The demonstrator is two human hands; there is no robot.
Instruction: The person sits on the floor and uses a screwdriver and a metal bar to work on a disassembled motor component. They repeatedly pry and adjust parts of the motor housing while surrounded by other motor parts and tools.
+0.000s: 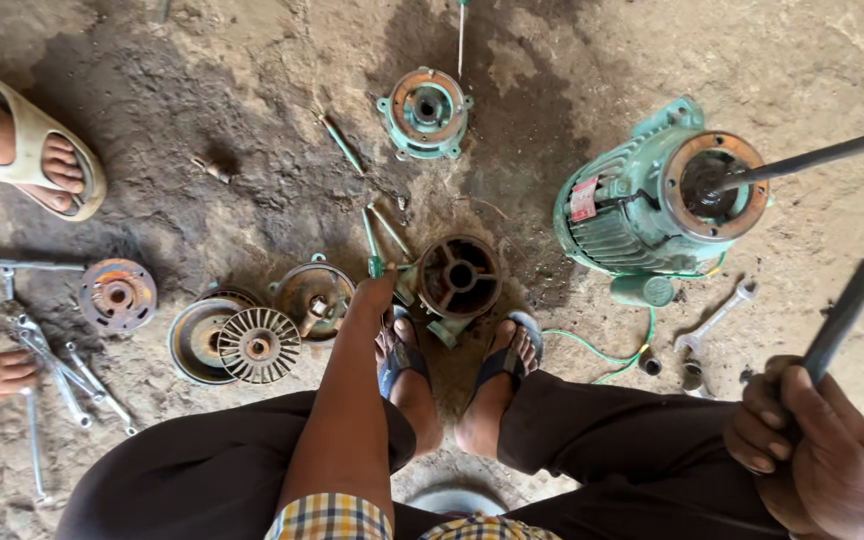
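My left hand (373, 296) reaches down to the dirt floor between my knees, its fingertips closed on the near end of a long green bolt (370, 235). It is next to a rusty round end housing (459, 277) and a rusty cover (314, 296). At the lower right, my right hand (812, 450) grips a dark metal bar (845, 308) that points up and away. A green electric motor (642, 205) lies on its side at the right, with a dark rod (812, 158) sticking out of its open end.
On the dirt lie a green end cover (427, 111), a screwdriver (460, 35), a finned fan (259, 345) on a round cover (192, 340), a rusty disc (117, 294), several spanners (57, 372), a spanner (716, 316) and a green wire (602, 352). Another person's feet (37, 160) are at the left.
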